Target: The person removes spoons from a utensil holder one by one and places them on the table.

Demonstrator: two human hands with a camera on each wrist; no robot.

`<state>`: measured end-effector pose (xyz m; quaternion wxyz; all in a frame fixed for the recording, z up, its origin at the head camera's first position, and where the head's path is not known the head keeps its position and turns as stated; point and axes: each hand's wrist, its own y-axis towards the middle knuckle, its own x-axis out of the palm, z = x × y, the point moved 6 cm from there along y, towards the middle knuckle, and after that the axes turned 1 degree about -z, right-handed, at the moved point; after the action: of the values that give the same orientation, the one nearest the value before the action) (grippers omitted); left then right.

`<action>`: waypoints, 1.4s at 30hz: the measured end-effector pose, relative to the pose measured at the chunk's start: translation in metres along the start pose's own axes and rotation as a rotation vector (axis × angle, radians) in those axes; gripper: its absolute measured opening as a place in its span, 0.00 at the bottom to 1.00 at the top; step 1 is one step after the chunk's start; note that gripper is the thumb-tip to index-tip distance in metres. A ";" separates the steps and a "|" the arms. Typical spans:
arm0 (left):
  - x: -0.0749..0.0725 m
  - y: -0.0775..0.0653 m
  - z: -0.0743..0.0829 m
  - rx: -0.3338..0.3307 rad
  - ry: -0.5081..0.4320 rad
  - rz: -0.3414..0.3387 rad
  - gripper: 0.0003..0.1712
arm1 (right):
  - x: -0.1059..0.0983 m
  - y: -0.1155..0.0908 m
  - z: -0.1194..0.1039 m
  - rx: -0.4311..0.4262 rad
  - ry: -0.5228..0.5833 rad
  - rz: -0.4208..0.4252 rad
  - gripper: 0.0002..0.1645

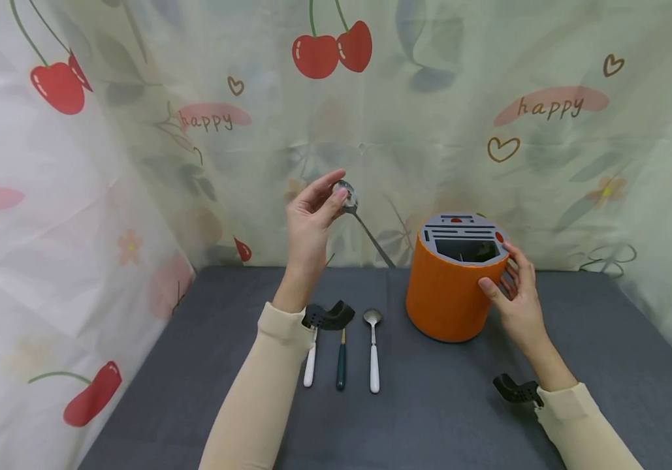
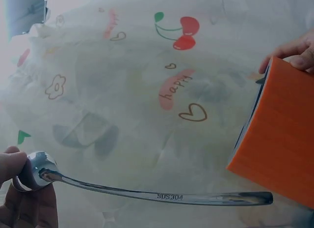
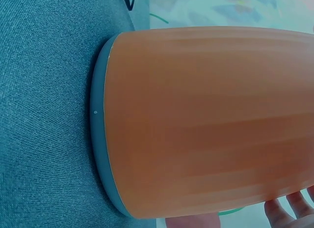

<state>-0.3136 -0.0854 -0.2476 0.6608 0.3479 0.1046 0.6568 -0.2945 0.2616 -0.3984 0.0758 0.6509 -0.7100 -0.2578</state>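
Observation:
My left hand [image 1: 311, 219] pinches a metal spoon [image 2: 162, 194] by its bowl, between thumb and fingers. Its handle slants down to the right, the tip apart from an orange holder [image 1: 452, 297]. That holder is a round orange body with a grey slotted top [image 1: 459, 228] that has narrow slits and one large dark opening. Against the holder's right side rests my right hand [image 1: 520, 307], thumb at the front and fingers near the rim. In the right wrist view the orange wall [image 3: 211, 120] fills most of the picture, and only some fingertips [image 3: 279, 215] show.
On the grey tabletop [image 1: 430, 418] lie a white-handled spoon [image 1: 373, 365], a dark green-handled utensil [image 1: 341, 365] and a white-handled utensil [image 1: 310, 365], the last two partly hidden by the left wrist. A cherry-print curtain [image 1: 265, 170] hangs behind and at the left.

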 end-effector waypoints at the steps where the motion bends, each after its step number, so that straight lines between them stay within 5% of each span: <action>1: -0.004 -0.001 0.000 0.002 0.008 0.003 0.18 | 0.000 0.000 0.000 -0.002 0.000 0.000 0.46; 12: -0.047 -0.013 0.000 -0.034 0.026 0.046 0.16 | 0.001 0.000 0.001 -0.004 0.002 0.002 0.46; 42: -0.123 -0.044 -0.011 -0.084 0.106 0.183 0.16 | 0.000 -0.001 -0.002 0.008 -0.005 0.002 0.45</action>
<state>-0.2990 -0.1934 -0.3211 0.6055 0.2926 0.0796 0.7358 -0.2927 0.2613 -0.3974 0.0720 0.6498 -0.7119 -0.2565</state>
